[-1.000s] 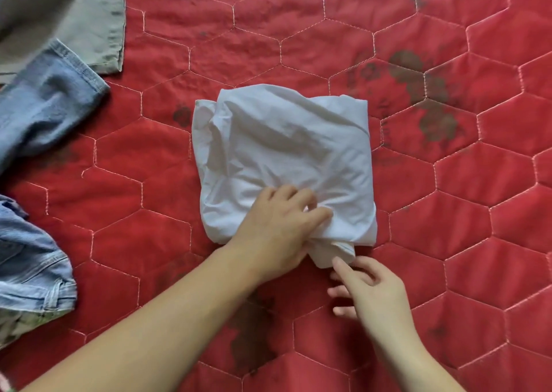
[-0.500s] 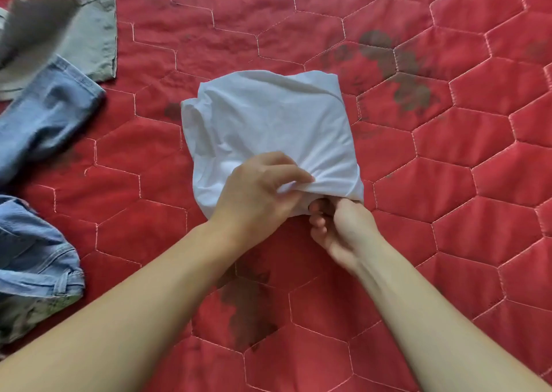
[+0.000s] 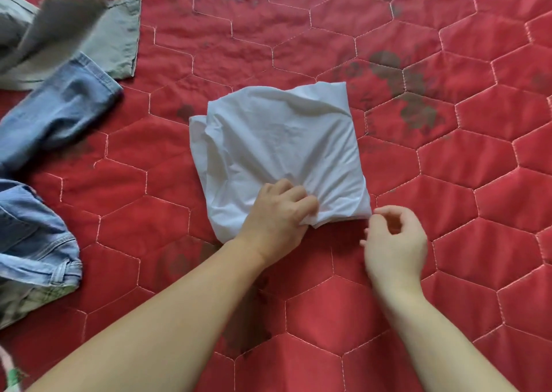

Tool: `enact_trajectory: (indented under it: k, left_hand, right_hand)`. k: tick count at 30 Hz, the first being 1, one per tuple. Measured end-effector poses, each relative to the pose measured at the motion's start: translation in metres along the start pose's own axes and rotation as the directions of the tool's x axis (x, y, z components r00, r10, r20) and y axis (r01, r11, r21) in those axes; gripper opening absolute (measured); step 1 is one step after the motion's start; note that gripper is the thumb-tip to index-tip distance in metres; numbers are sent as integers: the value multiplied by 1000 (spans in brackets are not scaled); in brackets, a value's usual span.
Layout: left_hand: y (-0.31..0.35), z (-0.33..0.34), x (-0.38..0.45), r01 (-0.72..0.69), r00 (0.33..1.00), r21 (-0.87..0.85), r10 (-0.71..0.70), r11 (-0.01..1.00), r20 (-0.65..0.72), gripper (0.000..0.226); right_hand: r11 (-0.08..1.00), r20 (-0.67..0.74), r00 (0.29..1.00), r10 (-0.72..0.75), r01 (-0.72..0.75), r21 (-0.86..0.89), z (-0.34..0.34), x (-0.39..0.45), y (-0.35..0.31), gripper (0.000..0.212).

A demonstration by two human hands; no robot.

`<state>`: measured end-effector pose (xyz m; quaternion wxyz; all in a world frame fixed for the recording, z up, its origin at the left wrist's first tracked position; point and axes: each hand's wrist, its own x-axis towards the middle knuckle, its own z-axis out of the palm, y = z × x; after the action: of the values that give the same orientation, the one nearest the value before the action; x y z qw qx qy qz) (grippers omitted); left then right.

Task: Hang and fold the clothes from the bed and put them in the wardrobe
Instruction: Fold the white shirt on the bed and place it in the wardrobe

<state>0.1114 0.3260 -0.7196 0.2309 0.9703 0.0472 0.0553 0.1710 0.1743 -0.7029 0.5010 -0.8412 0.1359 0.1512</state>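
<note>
Pinching the near edge of the folded shirt (image 3: 277, 149) on the quilt (image 3: 448, 182), the left hand (image 3: 276, 215) grips cloth; right hand (image 3: 394, 242), loosely curled, holds nothing just beside it.

Folded white garment (image 3: 280, 149) — thin, creased matt cloth. Quilted red bedspread (image 3: 478, 212) — slight sheen, stitched hexagons. Blue jeans (image 3: 53, 117), coarse denim; grey-green trousers (image 3: 89, 30), matt.

A home bedroom — the whole view is a bed covered by a red quilted bedspread (image 3: 448, 158) stitched in hexagons, worn with dark patches. Left of the left hand (image 3: 274, 215) lie loose clothes — blue jeans (image 3: 56, 117) and khaki trousers (image 3: 89, 33).
</note>
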Motion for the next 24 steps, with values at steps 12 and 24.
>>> enact_trajectory:
  k: [12, 24]
  left_hand:
    - [-36, 22, 3, 544, 832, 110, -551, 832, 57, 73]
    - [-82, 5, 19, 792, 567, -157, -807, 589, -166, 77]
  right_hand:
    - [128, 687, 510, -518, 840, -527, 61, 56, -7, 59]
    - [146, 681, 523, -513, 835, -531, 64, 55, -29, 66]
